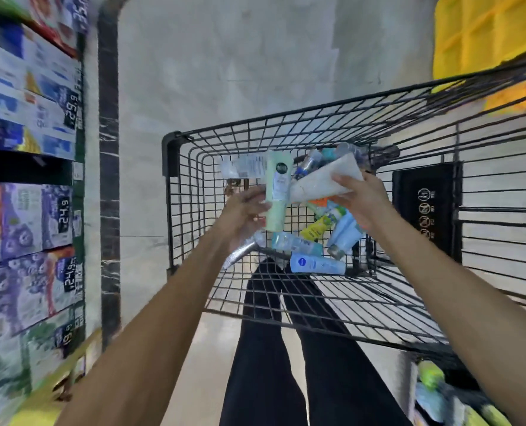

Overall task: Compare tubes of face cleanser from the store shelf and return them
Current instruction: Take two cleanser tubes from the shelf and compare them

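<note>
My left hand (243,210) grips a pale green tube (277,189) with a round dark label, held upright over the black wire cart (175,167). A silver tube (242,253) also sticks out below that hand. My right hand (361,199) holds a white tube (323,181), tilted, just right of the green one. Both hands hover above the cart's basket. On the basket floor lie several more tubes: a yellow one (315,227), a light blue one (344,233), a clear blue one (295,242) and a white one with a blue round logo (317,265).
A store shelf (28,210) with boxed goods and price tags runs along the left. A yellow crate (483,32) sits at the top right. The cart's black child-seat flap (426,207) is to the right. My dark-trousered legs (286,348) stand under the cart on a light tiled floor.
</note>
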Action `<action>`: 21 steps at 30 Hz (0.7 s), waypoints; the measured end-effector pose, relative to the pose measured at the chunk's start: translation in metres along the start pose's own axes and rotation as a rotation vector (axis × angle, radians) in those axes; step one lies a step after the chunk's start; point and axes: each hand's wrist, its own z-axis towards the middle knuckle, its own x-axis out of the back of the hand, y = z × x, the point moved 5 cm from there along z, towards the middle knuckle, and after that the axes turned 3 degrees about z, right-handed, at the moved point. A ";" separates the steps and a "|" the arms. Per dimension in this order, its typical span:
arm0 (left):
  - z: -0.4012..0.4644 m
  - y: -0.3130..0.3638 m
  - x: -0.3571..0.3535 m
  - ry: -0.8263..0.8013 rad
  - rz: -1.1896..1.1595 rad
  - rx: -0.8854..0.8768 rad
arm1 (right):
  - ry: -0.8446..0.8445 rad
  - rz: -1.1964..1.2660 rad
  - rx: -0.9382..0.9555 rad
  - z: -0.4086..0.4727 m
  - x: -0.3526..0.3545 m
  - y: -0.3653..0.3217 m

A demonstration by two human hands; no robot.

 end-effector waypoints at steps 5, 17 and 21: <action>-0.082 0.025 -0.048 -0.133 -0.100 -0.098 | -0.055 0.291 0.003 -0.072 -0.010 -0.031; -0.222 0.058 -0.131 -0.052 0.118 -0.289 | -0.076 0.308 0.147 -0.244 -0.018 -0.104; -0.243 0.057 -0.153 -0.132 0.225 -0.332 | -0.085 0.282 0.236 -0.291 0.000 -0.101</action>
